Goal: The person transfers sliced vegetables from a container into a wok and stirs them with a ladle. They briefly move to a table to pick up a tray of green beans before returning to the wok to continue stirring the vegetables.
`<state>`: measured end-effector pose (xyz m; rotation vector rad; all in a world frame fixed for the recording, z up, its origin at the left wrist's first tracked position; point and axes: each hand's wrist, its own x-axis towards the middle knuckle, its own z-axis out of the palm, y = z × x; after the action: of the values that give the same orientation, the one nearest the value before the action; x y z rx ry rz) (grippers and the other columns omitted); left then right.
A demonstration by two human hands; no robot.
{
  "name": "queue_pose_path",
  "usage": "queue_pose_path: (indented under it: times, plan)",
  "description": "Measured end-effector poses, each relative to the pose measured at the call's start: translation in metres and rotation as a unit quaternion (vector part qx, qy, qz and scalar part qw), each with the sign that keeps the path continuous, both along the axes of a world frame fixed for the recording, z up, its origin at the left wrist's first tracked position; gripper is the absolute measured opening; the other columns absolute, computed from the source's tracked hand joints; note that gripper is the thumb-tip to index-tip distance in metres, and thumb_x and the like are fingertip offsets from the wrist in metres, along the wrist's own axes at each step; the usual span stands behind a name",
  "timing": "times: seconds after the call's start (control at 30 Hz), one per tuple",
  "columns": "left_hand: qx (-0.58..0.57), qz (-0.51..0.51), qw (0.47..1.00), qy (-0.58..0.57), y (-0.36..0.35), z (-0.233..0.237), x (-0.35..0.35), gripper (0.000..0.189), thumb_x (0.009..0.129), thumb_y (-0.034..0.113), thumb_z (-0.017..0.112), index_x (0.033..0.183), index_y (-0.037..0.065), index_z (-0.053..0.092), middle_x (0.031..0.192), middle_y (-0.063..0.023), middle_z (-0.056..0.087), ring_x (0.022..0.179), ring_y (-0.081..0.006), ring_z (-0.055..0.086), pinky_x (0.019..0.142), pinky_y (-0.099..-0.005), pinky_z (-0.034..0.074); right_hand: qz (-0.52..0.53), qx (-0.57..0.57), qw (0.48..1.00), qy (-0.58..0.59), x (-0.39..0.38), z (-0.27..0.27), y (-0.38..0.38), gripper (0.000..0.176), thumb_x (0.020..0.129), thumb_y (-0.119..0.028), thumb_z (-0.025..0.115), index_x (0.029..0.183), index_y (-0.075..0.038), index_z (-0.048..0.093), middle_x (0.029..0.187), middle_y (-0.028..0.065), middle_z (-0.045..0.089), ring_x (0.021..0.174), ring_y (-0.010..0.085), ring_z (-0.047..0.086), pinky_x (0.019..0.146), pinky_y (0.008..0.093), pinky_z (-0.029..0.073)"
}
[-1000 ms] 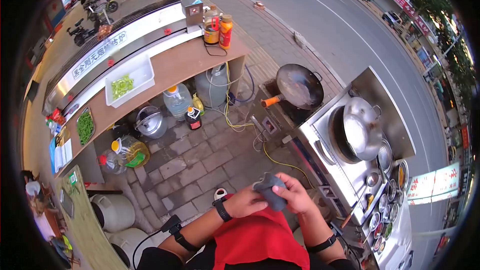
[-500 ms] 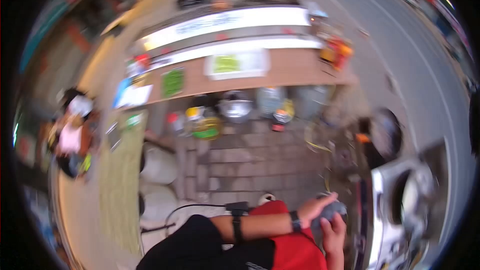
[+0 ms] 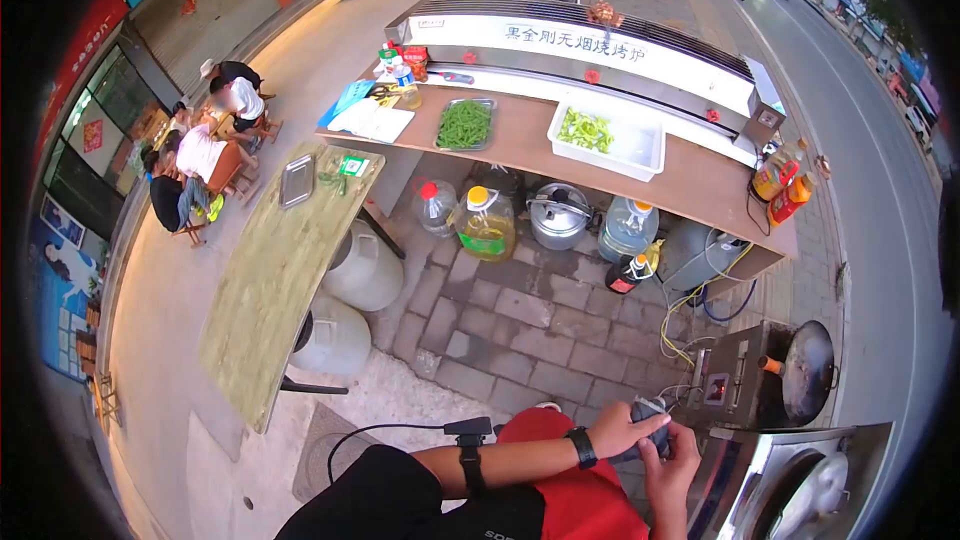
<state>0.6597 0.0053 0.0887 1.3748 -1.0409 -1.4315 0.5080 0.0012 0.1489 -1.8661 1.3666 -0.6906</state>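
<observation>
In the head view my left hand [image 3: 618, 431], with a black band on its wrist, is closed on a dark grey cloth-like bundle [image 3: 650, 414]. My right hand [image 3: 676, 460] holds the same bundle from the right, its thumb and fingers pinched against it. Both hands are together in front of my lap, near the left edge of the metal stove [image 3: 730, 470]. A large round pan [image 3: 795, 490] with a pale lid-like disc sits on that stove. Much of the bundle is hidden by my fingers; I cannot tell exactly what it is.
A wok [image 3: 808, 372] stands beyond the stove. Ahead, the long counter [image 3: 520, 162] bears a tray of green beans [image 3: 465, 125] and a white tub [image 3: 640, 155] of green pieces. Bottles and a pot [image 3: 558, 225] are below. A wooden table [image 3: 270, 290] is left; people sit farther off.
My view has turned left, so the counter appears slanted, and the picture has sharpened. Both hands stay on the bundle, which looks more compact; the left hand's fingers have curled around it.
</observation>
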Motion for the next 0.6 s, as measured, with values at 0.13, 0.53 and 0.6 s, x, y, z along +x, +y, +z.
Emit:
queue_pose_path:
  times: [0.13,0.53,0.6]
  plan:
    - [-0.016,-0.059,0.996,0.064,-0.001,0.008,-0.004,0.036,0.092,0.039,0.067,0.093,0.003,0.071,0.075,-0.0026,0.070,0.071,-0.0076,0.061,0.067,-0.0310,0.051,-0.069,0.073,0.993,-0.065,-0.020,-0.012,0.010,0.020,0.079,-0.001,0.077,0.088,0.000,0.058,0.073,0.0031,0.058,0.060,0.0068,0.052,0.053,0.0244,0.042]
    - [0.076,-0.190,0.979,0.013,-0.028,-0.095,-0.093,0.033,0.090,0.030,0.070,0.093,-0.003,0.073,0.084,-0.0075,0.074,0.076,-0.0136,0.068,0.069,-0.0320,0.054,-0.305,-0.004,0.952,0.011,-0.148,0.008,0.077,0.021,0.087,-0.007,0.063,0.108,-0.004,0.065,0.085,0.0169,0.066,0.074,0.0315,0.067,0.067,0.0398,0.054]
    - [0.165,-0.170,0.971,-0.037,-0.030,-0.130,-0.089,0.034,0.088,0.032,0.071,0.093,-0.002,0.073,0.084,-0.0091,0.074,0.077,-0.0166,0.070,0.070,-0.0330,0.055,-0.370,0.082,0.925,0.035,-0.184,-0.014,0.107,0.024,0.088,-0.008,0.064,0.112,-0.002,0.063,0.082,0.0134,0.068,0.070,0.0190,0.067,0.064,0.0311,0.053]
